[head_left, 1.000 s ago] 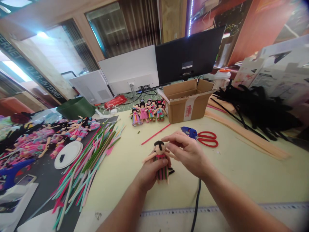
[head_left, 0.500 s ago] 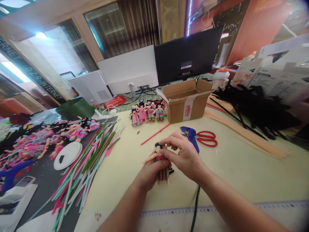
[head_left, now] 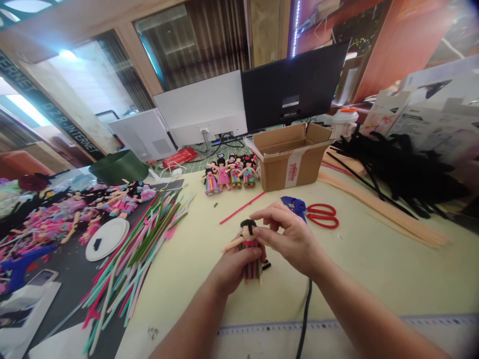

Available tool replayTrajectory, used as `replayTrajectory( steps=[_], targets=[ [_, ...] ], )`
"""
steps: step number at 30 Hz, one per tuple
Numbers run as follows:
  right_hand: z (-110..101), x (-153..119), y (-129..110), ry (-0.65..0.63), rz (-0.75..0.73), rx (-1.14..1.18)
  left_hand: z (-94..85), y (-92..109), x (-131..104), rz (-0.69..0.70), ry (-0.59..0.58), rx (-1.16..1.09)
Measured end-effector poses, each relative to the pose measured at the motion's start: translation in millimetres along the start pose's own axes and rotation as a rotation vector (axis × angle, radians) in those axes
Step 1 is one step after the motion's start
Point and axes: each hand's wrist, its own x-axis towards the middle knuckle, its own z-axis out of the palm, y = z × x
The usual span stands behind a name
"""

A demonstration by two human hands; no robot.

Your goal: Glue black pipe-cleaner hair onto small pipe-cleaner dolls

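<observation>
A small doll of fuzzy pipe cleaners, with black hair, a pink top and a striped skirt, stands upright in my left hand. My left thumb presses across its front, and the fingers go behind it. My right hand is at the doll's head, thumb against the side of the face and index finger curved beside the hair. A dark strip lies down the face. The doll's far arm is hidden by my right hand. Behind that hand lie a blue glue gun, partly covered, and red-handled scissors.
Several finished dolls stand beside an open cardboard box. Coloured pipe cleaners and a white lid lie left, near a heap of doll parts. Black pipe cleaners are at right. A ruler strip runs along the front.
My right index finger and thumb have spread slightly apart at the doll's head, showing more of the black hair and dark strip. My left hand keeps its hold.
</observation>
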Motion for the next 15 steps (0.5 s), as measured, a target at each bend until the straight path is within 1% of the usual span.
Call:
replayTrajectory(
  steps=[7, 11, 15],
  targets=[
    [3.1, -2.4, 3.0, -0.031, -0.044, -0.059, 0.8, -0.3, 0.9, 0.004, 0.004, -0.019],
    [3.9, -1.5, 4.0, -0.045, -0.033, -0.079, 1.5, 0.6, 0.2, -0.035, -0.011, -0.023],
    [3.9, -0.7, 3.3, -0.045, -0.027, -0.087, 0.9, -0.2, -0.8, -0.033, -0.014, -0.008]
  ],
)
